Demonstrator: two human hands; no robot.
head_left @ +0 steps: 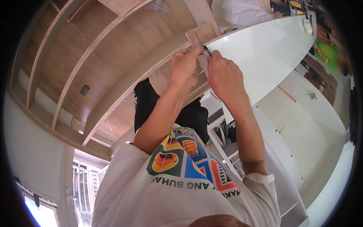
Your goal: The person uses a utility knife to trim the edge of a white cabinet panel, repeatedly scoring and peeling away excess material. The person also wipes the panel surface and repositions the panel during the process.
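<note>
Plywood shelving (113,56) fills the left of the view, its long ribs bending with the lens from the lower left up toward the top centre, where we work. Our left hand (185,66) comes up from the lower middle, fingers curled and closed with the thumb pressed over them, pinching at the lower edge of a small rectangular wooden piece (202,34) that sits against the end of the shelf rail. That piece lies just above and slightly right of the left hand, touching its fingertips, and its long axis tilts from lower left to upper right, roughly in line with the rail. Between our two hands a thin dark strip or blade (207,51) shows, running down from the corner of the wooden piece; we cannot tell exactly what it is. Our right hand (224,75) sits just beside the left, knuckles up, fingers bent and closed at the tips around the strip at the same corner, so both hands meet at one spot and neither is clearly the nearer. To the right of that corner the white laminated panel (264,49) begins, its pointed end touching the wooden piece and its long axis stretching away to the upper right. Further right, white cabinet boards (302,125) with small drilled holes lie below the panel, well apart from our hands.
</note>
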